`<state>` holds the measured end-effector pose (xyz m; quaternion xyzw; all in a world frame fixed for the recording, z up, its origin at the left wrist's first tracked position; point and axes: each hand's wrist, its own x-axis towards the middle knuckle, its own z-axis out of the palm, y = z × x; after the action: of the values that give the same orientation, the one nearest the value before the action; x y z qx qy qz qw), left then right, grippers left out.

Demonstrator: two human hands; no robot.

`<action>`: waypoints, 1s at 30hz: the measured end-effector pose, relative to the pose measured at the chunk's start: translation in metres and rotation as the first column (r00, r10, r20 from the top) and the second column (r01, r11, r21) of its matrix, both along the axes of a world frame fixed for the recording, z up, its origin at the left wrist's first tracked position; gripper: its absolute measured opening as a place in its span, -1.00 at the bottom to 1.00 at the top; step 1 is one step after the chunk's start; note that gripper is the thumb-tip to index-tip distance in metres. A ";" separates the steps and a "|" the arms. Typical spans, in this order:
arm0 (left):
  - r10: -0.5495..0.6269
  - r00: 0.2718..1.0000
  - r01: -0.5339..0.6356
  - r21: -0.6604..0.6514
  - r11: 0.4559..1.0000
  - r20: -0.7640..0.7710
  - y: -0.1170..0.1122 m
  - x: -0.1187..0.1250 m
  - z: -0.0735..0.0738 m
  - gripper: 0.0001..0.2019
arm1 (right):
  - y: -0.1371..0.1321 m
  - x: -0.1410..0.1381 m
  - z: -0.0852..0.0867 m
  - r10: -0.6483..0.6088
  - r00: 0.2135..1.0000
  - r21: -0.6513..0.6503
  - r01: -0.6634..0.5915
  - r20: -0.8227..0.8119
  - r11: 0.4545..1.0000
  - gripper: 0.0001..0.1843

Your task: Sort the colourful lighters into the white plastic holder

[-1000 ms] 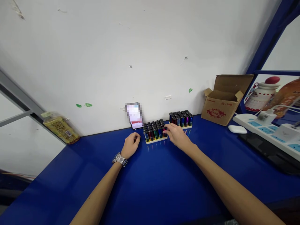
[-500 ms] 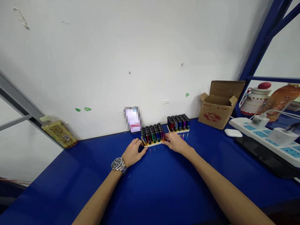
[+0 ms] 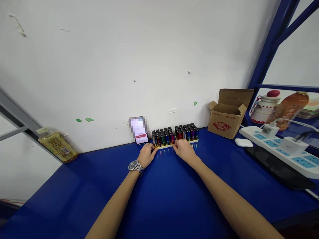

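The left hand (image 3: pixel 147 153), a wristwatch (image 3: pixel 136 166) on its wrist, lies at the left front corner of the left tray of lighters (image 3: pixel 163 137); its grip is loose and half-curled, fingertips against the tray's base and closed around nothing. The right hand (image 3: pixel 183 151) rests at the front of the same tray's right end, where it meets the right tray of lighters (image 3: pixel 187 132); its fingers reach over the front edge, and I cannot tell whether that grip pinches a lighter or only presses.

Both trays stand side by side, touching or nearly so, at the far edge of the blue surface (image 3: pixel 171 202), close against the white wall (image 3: pixel 119 59); the lighters stand upright in rows, black caps up.

To handle the tray well, I would judge: push low, on the pale base and not on the caps, since upright lighters may tip; press evenly with both hands so the tray does not skew; mind the phone (image 3: pixel 140 137) propped just to the left.

Elsewhere on the surface: a yellow drink bottle (image 3: pixel 56 146) lying far left, an open cardboard box (image 3: pixel 229 116) to the right, then a white earbud case (image 3: pixel 243 142), a power strip (image 3: pixel 282 150) with plugs, and a flat black item (image 3: pixel 275 165); a blue metal frame (image 3: pixel 267 46) rises at the right.
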<state>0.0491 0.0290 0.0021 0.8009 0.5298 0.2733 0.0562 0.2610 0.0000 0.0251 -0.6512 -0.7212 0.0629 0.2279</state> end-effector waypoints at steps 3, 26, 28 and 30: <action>0.008 0.999 -0.008 0.010 1.000 0.033 -0.002 0.000 0.000 -0.79 | 0.002 0.012 0.010 -0.073 0.997 0.211 0.075 -0.020 0.975 -0.67; 0.044 0.978 -0.057 0.061 0.997 0.205 -0.011 0.001 0.005 -0.90 | -0.028 0.042 0.043 0.138 0.926 -0.032 -0.136 0.351 0.990 -0.50; 0.089 0.962 -0.114 0.082 0.990 0.257 -0.012 0.001 0.008 -0.89 | -0.047 0.024 0.043 0.145 0.923 -0.023 -0.146 0.356 0.989 -0.50; 0.136 0.938 -0.176 0.099 0.979 0.319 -0.014 0.000 0.011 -0.89 | -0.062 0.001 0.044 0.151 0.930 -0.012 -0.156 0.335 0.988 -0.49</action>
<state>0.0491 0.0153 0.0134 0.7054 0.5578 0.4323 0.0661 0.2615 -0.0616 0.0687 -0.5925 -0.7984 -0.0363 0.1012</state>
